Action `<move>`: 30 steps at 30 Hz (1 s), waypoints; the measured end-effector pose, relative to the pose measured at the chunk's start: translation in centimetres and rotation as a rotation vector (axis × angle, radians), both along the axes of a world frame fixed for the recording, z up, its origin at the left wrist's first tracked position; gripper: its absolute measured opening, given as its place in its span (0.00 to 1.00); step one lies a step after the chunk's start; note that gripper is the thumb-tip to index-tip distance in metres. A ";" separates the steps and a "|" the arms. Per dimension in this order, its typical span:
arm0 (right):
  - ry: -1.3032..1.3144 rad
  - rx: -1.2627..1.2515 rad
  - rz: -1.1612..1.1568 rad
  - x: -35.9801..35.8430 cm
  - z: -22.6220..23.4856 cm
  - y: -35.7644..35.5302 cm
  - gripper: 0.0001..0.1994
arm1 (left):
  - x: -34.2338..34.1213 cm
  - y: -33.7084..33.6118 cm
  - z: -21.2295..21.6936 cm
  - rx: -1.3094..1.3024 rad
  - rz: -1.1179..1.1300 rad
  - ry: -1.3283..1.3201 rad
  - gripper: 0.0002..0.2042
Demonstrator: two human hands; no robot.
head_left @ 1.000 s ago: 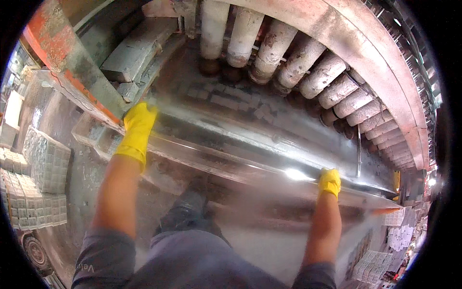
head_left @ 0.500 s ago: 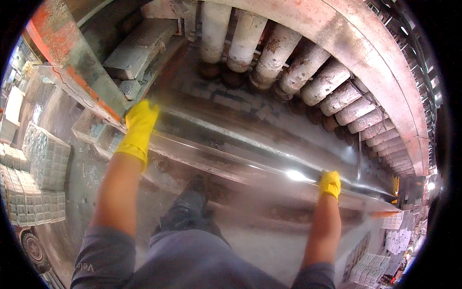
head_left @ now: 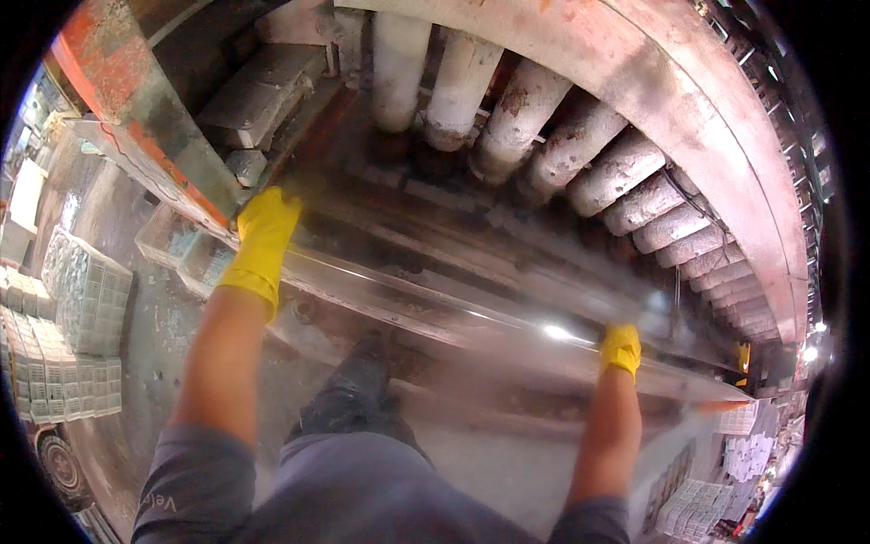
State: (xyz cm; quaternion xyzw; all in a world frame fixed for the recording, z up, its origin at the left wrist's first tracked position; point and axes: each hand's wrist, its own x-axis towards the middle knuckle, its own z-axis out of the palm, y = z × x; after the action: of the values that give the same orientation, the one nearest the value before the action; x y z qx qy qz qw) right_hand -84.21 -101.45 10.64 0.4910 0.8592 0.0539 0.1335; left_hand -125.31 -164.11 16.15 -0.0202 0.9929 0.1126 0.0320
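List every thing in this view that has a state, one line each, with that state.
Left hand: yellow-gloved, grip closed on the sheet's left end.
Right hand: yellow-gloved, grip closed on the sheet's right end.
Clear glass sheet: held flat between both hands, blurred.
Row of rollers: dusty, bare, lined up side by side under the curved frame.
Stacked trays: piled on the floor at left.

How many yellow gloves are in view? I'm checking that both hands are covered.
2. One is on the left hand, at the left end of the clear sheet. The other is on the right hand, near the sheet's right end. Both hands are gloved.
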 end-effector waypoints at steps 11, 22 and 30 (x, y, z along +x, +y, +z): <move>-0.102 -0.022 -0.092 -5.6 3.3 0.2 0.15 | -3.1 3.3 0.4 0.003 -0.025 0.063 0.25; -0.310 -0.003 0.107 -9.8 6.4 -1.1 0.17 | -5.4 5.2 0.6 -0.013 0.031 0.038 0.23; -0.163 0.045 0.068 -8.1 3.3 1.5 0.18 | -5.3 5.2 0.9 -0.018 0.009 0.001 0.24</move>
State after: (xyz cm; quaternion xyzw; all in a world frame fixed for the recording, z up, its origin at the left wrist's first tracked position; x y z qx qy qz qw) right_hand -92.26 -99.96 13.99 0.4585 0.8602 0.1174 0.1899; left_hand -130.59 -158.92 17.06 -0.0248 0.9938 0.1040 0.0309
